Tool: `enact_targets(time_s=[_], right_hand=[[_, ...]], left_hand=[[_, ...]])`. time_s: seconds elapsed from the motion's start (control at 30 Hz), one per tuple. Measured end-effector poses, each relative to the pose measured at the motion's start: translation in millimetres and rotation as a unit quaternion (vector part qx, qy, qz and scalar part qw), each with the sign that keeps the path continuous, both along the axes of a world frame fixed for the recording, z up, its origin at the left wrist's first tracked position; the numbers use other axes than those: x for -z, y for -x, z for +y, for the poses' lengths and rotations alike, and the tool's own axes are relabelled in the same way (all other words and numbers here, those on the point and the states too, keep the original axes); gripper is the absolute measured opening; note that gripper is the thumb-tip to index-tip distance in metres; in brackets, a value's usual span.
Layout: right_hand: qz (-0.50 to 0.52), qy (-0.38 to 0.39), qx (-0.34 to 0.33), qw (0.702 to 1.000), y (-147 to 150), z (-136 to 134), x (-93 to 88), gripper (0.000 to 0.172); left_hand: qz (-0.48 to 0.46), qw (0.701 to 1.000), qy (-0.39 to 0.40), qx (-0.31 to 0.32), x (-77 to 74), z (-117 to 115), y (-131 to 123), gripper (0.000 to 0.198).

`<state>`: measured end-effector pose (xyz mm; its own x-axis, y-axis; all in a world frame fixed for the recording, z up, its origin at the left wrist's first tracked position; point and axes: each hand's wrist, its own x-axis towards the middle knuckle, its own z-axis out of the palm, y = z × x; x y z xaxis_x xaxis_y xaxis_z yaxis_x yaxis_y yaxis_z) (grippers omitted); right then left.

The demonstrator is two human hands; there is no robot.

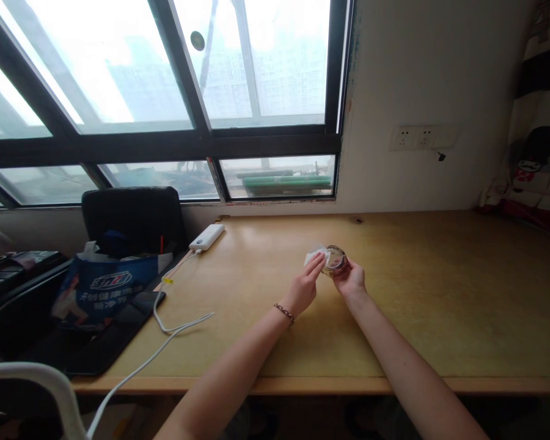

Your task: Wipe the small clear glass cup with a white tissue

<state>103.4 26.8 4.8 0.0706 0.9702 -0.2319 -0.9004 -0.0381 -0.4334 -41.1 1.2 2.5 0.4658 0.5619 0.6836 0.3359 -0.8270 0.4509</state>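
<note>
My right hand is wrapped around a clear glass jar, its round rim turned toward me above the table. Close on its left, my left hand presses a white tissue against or right beside the jar's side. The fingers of the left hand are together over the tissue, and a dark braided bracelet circles that wrist. Part of the jar lies hidden behind the right fingers and the tissue.
On the wooden table, a white power bank lies at the back left, with a white cable trailing to the front edge. A black chair and a blue bag stand left. A wall socket is behind.
</note>
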Motion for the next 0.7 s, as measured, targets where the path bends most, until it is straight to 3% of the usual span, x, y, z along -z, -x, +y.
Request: enact_targets(time_s=[0.3,0.53,0.7], right_hand=[[-0.011,-0.007,0.017,1.000,-4,5,9.2,0.023],[-0.010,-0.024,0.011,1.000,-2,4,5.6,0.022],[-0.031,-0.031,-0.019,0.999,3,0,6.1,0.021]], left_hand=[[0.070,0.995,-0.041,0.064,-3.2,-15,-11,0.060],[0.074,0.995,-0.062,0.011,-3.3,-4,0,0.061],[0.103,0.989,-0.092,0.056,-3.5,-8,-4,0.061]])
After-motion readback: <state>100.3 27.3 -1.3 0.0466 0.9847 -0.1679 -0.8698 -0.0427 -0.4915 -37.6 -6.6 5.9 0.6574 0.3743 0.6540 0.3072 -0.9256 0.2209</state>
